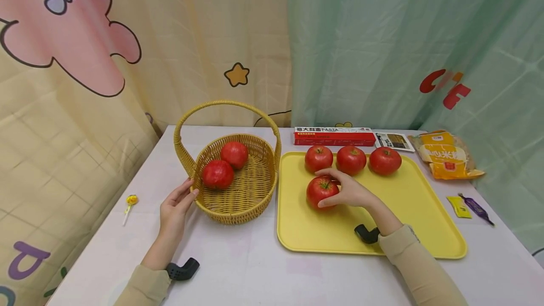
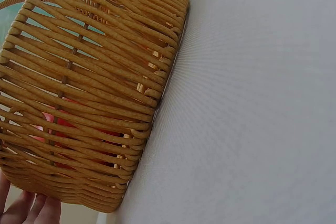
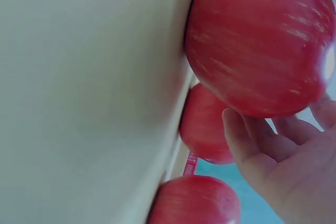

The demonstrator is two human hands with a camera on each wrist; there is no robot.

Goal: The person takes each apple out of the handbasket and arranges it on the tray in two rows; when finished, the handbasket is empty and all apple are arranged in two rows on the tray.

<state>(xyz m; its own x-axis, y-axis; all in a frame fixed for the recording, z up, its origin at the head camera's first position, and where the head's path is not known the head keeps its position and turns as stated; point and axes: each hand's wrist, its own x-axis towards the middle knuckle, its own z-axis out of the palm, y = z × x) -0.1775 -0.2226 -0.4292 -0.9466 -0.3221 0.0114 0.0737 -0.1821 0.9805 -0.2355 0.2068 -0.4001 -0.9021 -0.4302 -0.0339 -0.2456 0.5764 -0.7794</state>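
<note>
My right hand [image 1: 354,192] curls round a red apple [image 1: 318,193] over the left part of the yellow tray [image 1: 361,228], thumb on the near side and fingers behind. The right wrist view shows this apple [image 3: 257,40] large, its base right at the tray surface. At the tray's back edge sit three more apples, one of them the middle apple [image 1: 351,160]. My left hand [image 1: 174,211] touches the left outer side of a woven basket [image 1: 250,188] with its fingertips. Inside the basket lie two apples, the front apple [image 1: 217,174] and the back apple [image 1: 234,154]. The basket's tall handle [image 1: 225,102] arches above.
Behind the tray lie a red pasta box [image 1: 334,137] and a dark flat packet [image 1: 394,141]. An orange-and-clear food bag [image 1: 446,155], a yellow sachet [image 1: 459,207] and a purple-wrapped candy [image 1: 478,209] are at the right. A lollipop [image 1: 131,200] lies far left. Curtains hang behind the table.
</note>
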